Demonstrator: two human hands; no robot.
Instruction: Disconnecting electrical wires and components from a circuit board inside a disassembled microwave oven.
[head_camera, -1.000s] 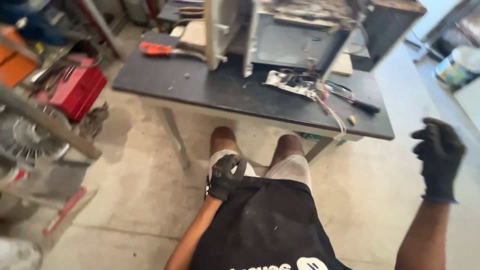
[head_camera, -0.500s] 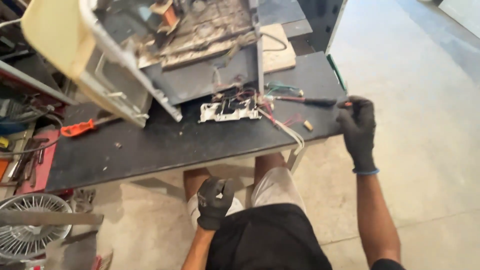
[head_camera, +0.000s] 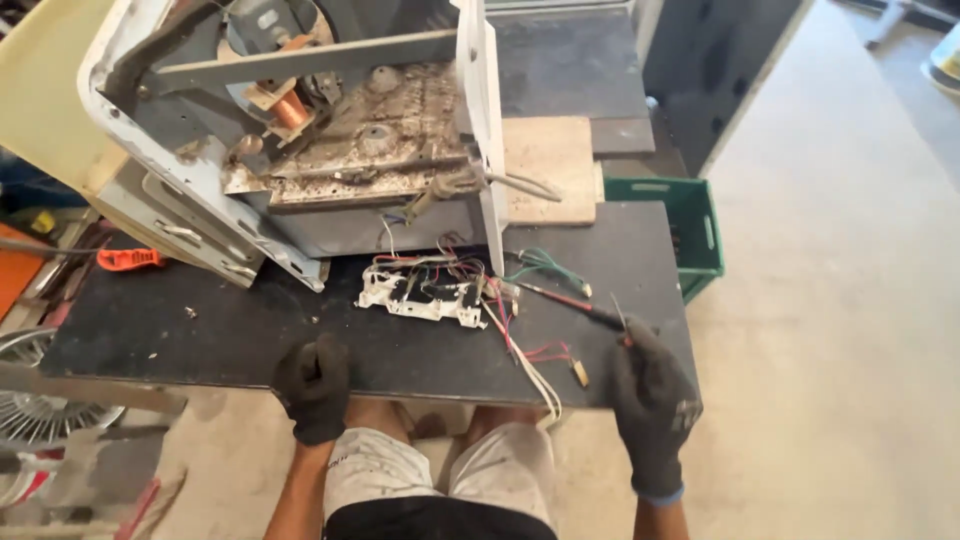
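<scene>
Seated at the bench (head_camera: 150, 330), viewed from above. My left hand (head_camera: 314, 385), gloved, rests on the near edge, fingers curled together over the rim and holding nothing, steadying me. My right hand (head_camera: 652, 400), also gloved, sits at the near right corner, fingers closed on the tip end of a thin screwdriver (head_camera: 575, 303) that lies slanted across the bench surface toward the wiring. The white switch panel (head_camera: 420, 293) lies flat near the middle of the bench, its coloured wires (head_camera: 520, 345) trailing to the near edge, tethered to the opened appliance housing (head_camera: 300, 150), which is tipped up along the far side to expose its underside. A green crate (head_camera: 690, 225) stands beyond the right edge.
</scene>
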